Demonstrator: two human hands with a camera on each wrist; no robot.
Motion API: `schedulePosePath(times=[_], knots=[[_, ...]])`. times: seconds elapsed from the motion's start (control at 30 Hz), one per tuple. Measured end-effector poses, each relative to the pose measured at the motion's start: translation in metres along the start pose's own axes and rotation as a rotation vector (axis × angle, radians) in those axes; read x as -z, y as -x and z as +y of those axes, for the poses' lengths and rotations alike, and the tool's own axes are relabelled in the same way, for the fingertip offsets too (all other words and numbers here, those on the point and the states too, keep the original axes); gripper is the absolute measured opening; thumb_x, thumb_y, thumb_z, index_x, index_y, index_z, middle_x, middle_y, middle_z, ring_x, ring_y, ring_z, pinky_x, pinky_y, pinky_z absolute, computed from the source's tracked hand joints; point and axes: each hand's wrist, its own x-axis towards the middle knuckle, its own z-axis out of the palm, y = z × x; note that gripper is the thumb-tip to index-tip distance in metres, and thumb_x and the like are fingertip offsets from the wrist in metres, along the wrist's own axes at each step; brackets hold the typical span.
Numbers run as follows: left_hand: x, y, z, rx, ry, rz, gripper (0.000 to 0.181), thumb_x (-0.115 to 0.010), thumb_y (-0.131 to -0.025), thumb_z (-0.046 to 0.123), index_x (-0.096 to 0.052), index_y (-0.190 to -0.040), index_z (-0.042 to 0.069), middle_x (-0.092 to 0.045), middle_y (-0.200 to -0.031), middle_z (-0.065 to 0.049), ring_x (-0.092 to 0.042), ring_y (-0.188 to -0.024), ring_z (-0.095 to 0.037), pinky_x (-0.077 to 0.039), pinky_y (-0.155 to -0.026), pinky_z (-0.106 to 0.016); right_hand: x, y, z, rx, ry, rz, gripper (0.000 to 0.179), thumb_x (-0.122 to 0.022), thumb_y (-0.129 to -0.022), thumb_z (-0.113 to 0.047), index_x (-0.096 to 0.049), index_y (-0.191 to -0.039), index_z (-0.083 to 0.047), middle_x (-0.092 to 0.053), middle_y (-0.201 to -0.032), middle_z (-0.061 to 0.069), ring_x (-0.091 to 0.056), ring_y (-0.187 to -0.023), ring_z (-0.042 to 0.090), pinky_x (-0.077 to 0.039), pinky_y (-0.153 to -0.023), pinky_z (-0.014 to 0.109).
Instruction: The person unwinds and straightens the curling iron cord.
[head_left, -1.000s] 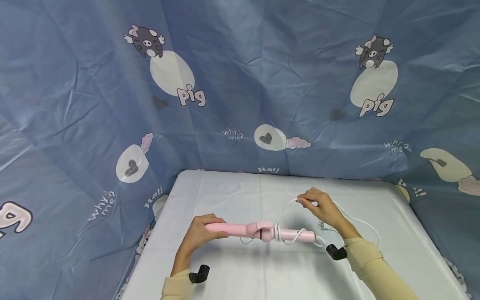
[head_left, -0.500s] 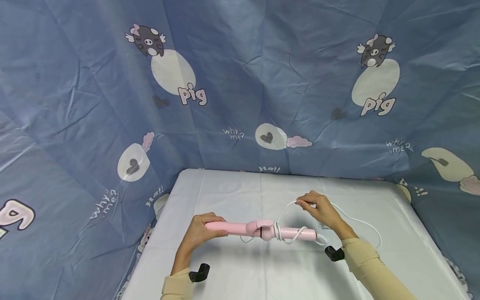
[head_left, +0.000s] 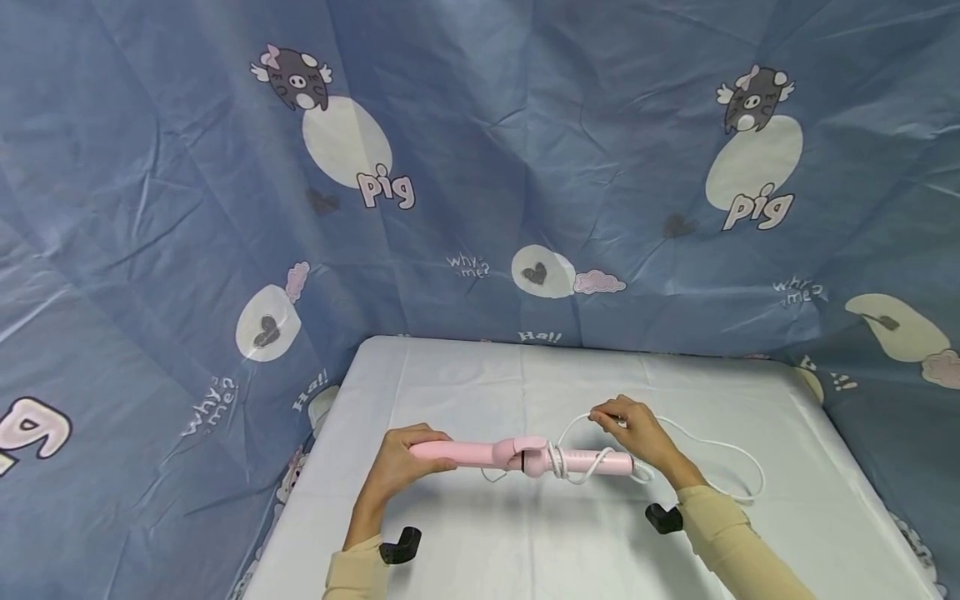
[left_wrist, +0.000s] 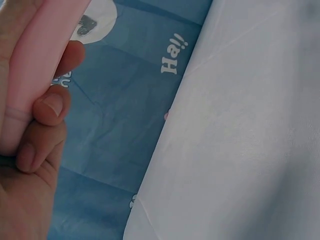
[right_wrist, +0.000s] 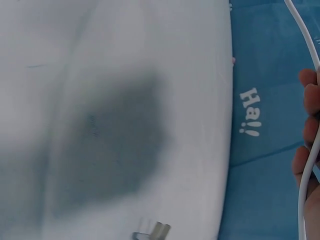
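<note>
A pink curling iron (head_left: 472, 454) lies lengthwise above the white table in the head view. My left hand (head_left: 405, 457) grips its barrel end; the curled fingers (left_wrist: 52, 104) show around the pink barrel in the left wrist view. A white power cord (head_left: 712, 442) wraps several times around the handle near the clamp lever (head_left: 531, 443). With its fingertips, my right hand (head_left: 637, 429) pinches the cord beyond the handle, and a loop runs back to the iron. In the right wrist view the cord (right_wrist: 303, 195) passes over the fingers (right_wrist: 311, 97).
White cloth covers the table (head_left: 465, 542). Blue printed fabric (head_left: 465, 208) hangs behind it and at both sides. Metal plug prongs (right_wrist: 159, 231) appear at the bottom of the right wrist view. Slack cord trails right of the right forearm.
My right hand has come down toward the curling iron, lowering the cord loop. The slack cord has dropped, and the plug has gone from sight behind the right arm. My left hand stays put.
</note>
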Motion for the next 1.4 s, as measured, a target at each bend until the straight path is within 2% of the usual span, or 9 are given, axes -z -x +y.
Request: schedulePosePath(times=[0.5, 0.6, 0.7, 0.77, 0.83, 1.03, 1.1, 1.27, 1.4], knots=[[0.003, -0.001, -0.001, 0.005, 0.001, 0.048, 0.031, -0.089, -0.062, 0.021, -0.076, -0.089, 0.016, -0.07, -0.08, 0.0, -0.058, -0.07, -0.009, -0.047, -0.064, -0.027, -0.013, 0.015, -0.006, -0.077, 0.013, -0.012, 0.009, -0.064, -0.089, -0.015, -0.073, -0.091, -0.014, -0.068, -0.083, -0.004, -0.055, -0.075, 0.001, -0.048, -0.067, 0.025], [0.004, -0.001, 0.0, 0.012, 0.008, 0.051, 0.031, -0.089, -0.062, 0.022, -0.076, -0.09, 0.016, -0.071, -0.081, 0.0, -0.058, -0.07, -0.009, -0.047, -0.064, -0.027, -0.015, 0.02, -0.001, 0.028, 0.008, 0.0, 0.011, -0.069, -0.083, -0.008, -0.072, -0.093, -0.011, -0.07, -0.084, -0.001, -0.057, -0.076, 0.004, -0.049, -0.067, 0.026], [0.004, -0.002, 0.001, 0.009, 0.012, 0.059, 0.032, -0.089, -0.062, 0.022, -0.076, -0.09, 0.015, -0.071, -0.081, -0.001, -0.059, -0.071, -0.009, -0.047, -0.064, -0.027, -0.016, 0.025, 0.004, 0.178, 0.005, 0.021, 0.024, -0.07, -0.075, 0.005, -0.07, -0.096, -0.007, -0.07, -0.086, 0.003, -0.059, -0.077, 0.009, -0.049, -0.068, 0.028], [0.004, -0.003, 0.002, 0.006, 0.008, 0.063, 0.032, -0.089, -0.062, 0.022, -0.076, -0.09, 0.015, -0.071, -0.082, -0.001, -0.059, -0.071, -0.01, -0.047, -0.064, -0.027, -0.016, 0.028, 0.006, 0.222, -0.01, 0.032, 0.033, -0.069, -0.069, 0.011, -0.069, -0.097, -0.006, -0.07, -0.087, 0.004, -0.058, -0.076, 0.01, -0.048, -0.067, 0.028], [0.004, -0.004, 0.002, -0.002, 0.006, 0.067, 0.032, -0.088, -0.062, 0.023, -0.076, -0.09, 0.014, -0.071, -0.082, -0.001, -0.059, -0.071, -0.009, -0.047, -0.065, -0.027, -0.016, 0.031, 0.006, 0.19, -0.04, 0.028, 0.033, -0.069, -0.07, 0.012, -0.068, -0.096, -0.008, -0.068, -0.084, 0.003, -0.055, -0.074, 0.006, -0.046, -0.065, 0.026], [0.005, -0.004, 0.002, -0.028, -0.005, 0.092, 0.032, -0.088, -0.062, 0.022, -0.075, -0.09, 0.012, -0.071, -0.081, -0.002, -0.06, -0.071, -0.008, -0.048, -0.064, -0.026, -0.019, 0.041, 0.003, -0.127, -0.143, -0.022, 0.014, -0.07, -0.083, -0.006, -0.065, -0.095, -0.01, -0.066, -0.086, 0.001, -0.052, -0.079, -0.005, -0.047, -0.067, 0.022], [0.005, -0.005, 0.002, -0.036, -0.009, 0.099, 0.032, -0.089, -0.062, 0.022, -0.075, -0.09, 0.012, -0.071, -0.08, -0.002, -0.06, -0.07, -0.007, -0.048, -0.064, -0.026, -0.022, 0.043, 0.002, -0.182, -0.149, -0.025, 0.014, -0.069, -0.086, -0.012, -0.065, -0.1, -0.011, -0.069, -0.092, 0.003, -0.056, -0.083, -0.004, -0.049, -0.069, 0.023], [0.005, -0.006, 0.003, -0.024, 0.0, 0.108, 0.033, -0.089, -0.061, 0.022, -0.076, -0.089, 0.013, -0.071, -0.079, -0.002, -0.061, -0.071, -0.008, -0.048, -0.065, -0.025, -0.027, 0.048, 0.001, -0.151, -0.117, -0.04, 0.021, -0.068, -0.087, -0.018, -0.066, -0.108, -0.017, -0.072, -0.101, 0.001, -0.066, -0.09, 0.004, -0.053, -0.075, 0.026], [0.005, -0.006, 0.003, 0.01, 0.006, 0.113, 0.033, -0.09, -0.06, 0.023, -0.076, -0.089, 0.015, -0.071, -0.079, -0.001, -0.06, -0.071, -0.009, -0.048, -0.066, -0.026, -0.03, 0.053, 0.001, -0.091, -0.059, -0.047, 0.013, -0.068, -0.087, -0.015, -0.07, -0.099, -0.02, -0.072, -0.096, -0.006, -0.062, -0.087, 0.0, -0.052, -0.073, 0.024]])
